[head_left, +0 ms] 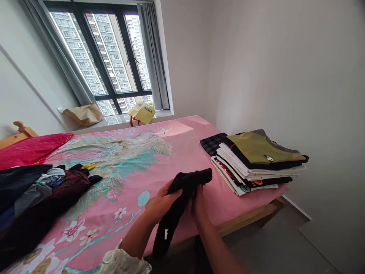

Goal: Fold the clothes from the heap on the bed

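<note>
**Black garment held over the bed's near edge**

I have both hands low in the middle of the view, at the near edge of the bed (182, 144). My left hand (160, 203) is curled shut around the garment (186, 180), thumb on top and fingers wrapped under the cloth. My right hand (199, 205) is just beside it and pinches the same cloth from below; its fingertips are hidden in the folds. The garment is bunched above the hands, touching neither heap, and one long end hangs down past the bed's edge between my forearms, with a small white mark on it.

Bare pink sheet runs from my hands to the far edge under the window (111, 57), between the two heaps. To the right, the stack (256, 163) sits at the near right corner, close to the right edge and near the wall (285, 76). To the left, the pile (34, 198) fills the near left corner, well apart from my hands, with the pillow (31, 149) touching its far side. Floor (270, 247) shows off the right corner.

Count: two hands, one black garment, one folded stack topped by an olive shirt (layers too fine to count), one loose pile, one red pillow, and two bags on the sill, a brown bag (84, 114) and a yellow bag (142, 111)
</note>
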Tool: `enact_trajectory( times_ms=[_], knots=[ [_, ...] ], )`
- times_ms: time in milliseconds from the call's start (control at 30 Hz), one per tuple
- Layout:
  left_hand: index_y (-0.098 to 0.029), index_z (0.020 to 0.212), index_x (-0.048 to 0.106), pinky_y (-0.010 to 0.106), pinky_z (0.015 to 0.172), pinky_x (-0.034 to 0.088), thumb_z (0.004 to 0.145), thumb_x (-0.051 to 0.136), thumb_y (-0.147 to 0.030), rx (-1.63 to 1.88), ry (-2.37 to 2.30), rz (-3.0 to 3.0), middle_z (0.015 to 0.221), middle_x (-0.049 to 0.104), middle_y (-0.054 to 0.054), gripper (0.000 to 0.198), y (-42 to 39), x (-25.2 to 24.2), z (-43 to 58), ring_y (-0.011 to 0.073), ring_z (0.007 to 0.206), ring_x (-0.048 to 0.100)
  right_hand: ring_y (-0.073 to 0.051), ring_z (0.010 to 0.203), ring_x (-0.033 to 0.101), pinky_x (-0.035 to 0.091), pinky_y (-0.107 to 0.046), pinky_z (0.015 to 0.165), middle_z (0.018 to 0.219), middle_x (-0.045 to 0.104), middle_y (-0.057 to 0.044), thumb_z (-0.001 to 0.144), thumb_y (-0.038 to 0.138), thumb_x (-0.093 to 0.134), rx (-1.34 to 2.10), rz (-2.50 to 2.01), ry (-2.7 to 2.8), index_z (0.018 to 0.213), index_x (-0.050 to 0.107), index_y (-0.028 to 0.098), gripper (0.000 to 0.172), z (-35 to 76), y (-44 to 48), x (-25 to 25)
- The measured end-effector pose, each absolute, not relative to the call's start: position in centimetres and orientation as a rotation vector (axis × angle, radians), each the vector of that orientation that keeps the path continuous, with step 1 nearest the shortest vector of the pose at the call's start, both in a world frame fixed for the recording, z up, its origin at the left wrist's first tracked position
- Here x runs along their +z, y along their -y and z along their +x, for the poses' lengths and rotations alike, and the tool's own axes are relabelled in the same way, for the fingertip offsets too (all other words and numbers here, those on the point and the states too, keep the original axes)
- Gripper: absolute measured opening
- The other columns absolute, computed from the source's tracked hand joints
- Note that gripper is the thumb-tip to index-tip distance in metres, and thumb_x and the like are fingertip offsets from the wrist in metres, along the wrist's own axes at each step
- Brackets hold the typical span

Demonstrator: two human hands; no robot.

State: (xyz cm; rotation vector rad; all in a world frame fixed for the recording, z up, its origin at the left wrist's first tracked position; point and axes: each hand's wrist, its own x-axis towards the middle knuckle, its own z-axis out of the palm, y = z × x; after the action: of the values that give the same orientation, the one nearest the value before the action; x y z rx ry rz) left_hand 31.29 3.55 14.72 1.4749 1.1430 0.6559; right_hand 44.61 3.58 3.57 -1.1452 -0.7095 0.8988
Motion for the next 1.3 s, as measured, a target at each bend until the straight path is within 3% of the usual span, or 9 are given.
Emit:
enact_trajectory(
  times_ms=[100, 200, 333, 500, 633, 800, 933, 1133, 1300],
  knots=[
    [-0.014, 0.125, 0.052, 0.041, 0.082, 0.053, 0.078, 0.054, -0.047, 0.754, -1.081, 1.124, 0.099, 0.071, 0.008, 0.058, -4.5, 16.0, 28.0, 0.0285, 0.091, 0.066, -0.022, 0.135, 0.027, 0.024, -0.041, 0.109, 0.145, 0.034, -0.004, 0.088, 0.055, 0.034, 0.696, -1.220, 0.831, 0.141, 0.031, 0.024, 0.061, 45.4, -4.7, 7.8],
    [-0.008, 0.115, 0.058, 0.042, 0.083, 0.054, 0.080, 0.051, -0.051, 0.852, -1.067, 0.779, 0.096, 0.072, 0.013, 0.056, -6.3, 13.3, 23.6, 0.0298, 0.094, 0.066, -0.025, 0.135, 0.026, 0.018, -0.046, 0.111, 0.139, 0.043, -0.001, 0.084, 0.049, 0.048, 0.565, -1.265, 1.158, 0.132, 0.046, 0.028, 0.053, 46.4, -5.8, 9.4],
    [-0.010, 0.109, 0.060, 0.036, 0.082, 0.055, 0.083, 0.051, -0.047, 0.830, -1.142, 0.612, 0.094, 0.072, 0.012, 0.046, -6.6, 6.1, 17.7, 0.0261, 0.096, 0.066, -0.022, 0.114, 0.051, 0.034, -0.039, 0.103, 0.117, 0.061, -0.007, 0.084, 0.040, 0.045, 0.520, -1.352, 1.321, 0.109, 0.064, 0.020, 0.037, 48.0, -6.5, 4.7],
    [-0.020, 0.120, 0.052, 0.033, 0.082, 0.054, 0.079, 0.061, -0.044, 0.888, -1.129, 0.723, 0.115, 0.066, 0.009, 0.048, -3.6, 1.2, 14.4, 0.0230, 0.103, 0.064, -0.025, 0.103, 0.057, 0.040, -0.037, 0.093, 0.107, 0.064, -0.014, 0.075, 0.049, 0.053, 0.575, -1.722, 1.283, 0.107, 0.062, 0.014, 0.048, 50.9, -4.8, -3.5],
    [-0.021, 0.127, 0.047, 0.040, 0.093, 0.049, 0.065, 0.075, -0.039, 0.932, -1.135, 0.881, 0.122, 0.062, 0.011, 0.070, -1.6, 1.0, 15.3, 0.0268, 0.110, 0.059, -0.023, 0.090, 0.061, 0.045, -0.033, 0.080, 0.094, 0.067, -0.010, 0.077, 0.058, 0.049, 0.769, -1.810, 1.301, 0.105, 0.061, 0.016, 0.052, 51.7, -3.6, -4.2],
    [-0.019, 0.123, 0.053, 0.043, 0.100, 0.043, 0.055, 0.078, -0.047, 1.014, -1.195, 0.989, 0.122, 0.062, 0.012, 0.078, -0.3, 0.5, 16.7, 0.0292, 0.115, 0.056, -0.020, 0.069, 0.060, 0.041, -0.029, 0.063, 0.070, 0.066, -0.004, 0.070, 0.053, 0.057, 0.880, -1.873, 1.411, 0.077, 0.064, 0.020, 0.034, 50.8, -3.7, -2.9],
    [-0.018, 0.111, 0.060, 0.042, 0.095, 0.048, 0.052, 0.079, -0.048, 1.059, -1.212, 0.903, 0.107, 0.069, 0.010, 0.069, -0.1, -0.5, 16.2, 0.0284, 0.103, 0.063, -0.018, 0.069, 0.058, 0.041, -0.027, 0.062, 0.069, 0.065, -0.003, 0.068, 0.050, 0.059, 1.050, -1.666, 1.284, 0.074, 0.064, 0.018, 0.034, 51.0, -4.3, -3.0],
    [-0.016, 0.083, 0.064, 0.032, 0.063, 0.055, 0.064, 0.076, -0.040, 0.959, -1.323, 0.722, 0.072, 0.072, 0.005, 0.033, -2.7, 0.4, 15.3, 0.0233, 0.070, 0.069, -0.016, 0.065, 0.055, 0.040, -0.025, 0.059, 0.061, 0.061, -0.001, 0.067, 0.052, 0.061, 1.135, -1.583, 1.189, 0.067, 0.063, 0.014, 0.038, 51.1, -7.7, -2.2],
    [-0.013, 0.085, 0.064, 0.026, 0.055, 0.052, 0.071, 0.071, -0.031, 0.952, -1.283, 0.689, 0.075, 0.071, 0.009, 0.024, -5.9, 2.2, 15.2, 0.0193, 0.063, 0.067, -0.013, 0.059, 0.054, 0.040, -0.022, 0.053, 0.056, 0.058, 0.002, 0.063, 0.040, 0.067, 1.198, -1.521, 1.087, 0.064, 0.061, 0.016, 0.025, 49.7, -11.4, -1.1]
  ],
)
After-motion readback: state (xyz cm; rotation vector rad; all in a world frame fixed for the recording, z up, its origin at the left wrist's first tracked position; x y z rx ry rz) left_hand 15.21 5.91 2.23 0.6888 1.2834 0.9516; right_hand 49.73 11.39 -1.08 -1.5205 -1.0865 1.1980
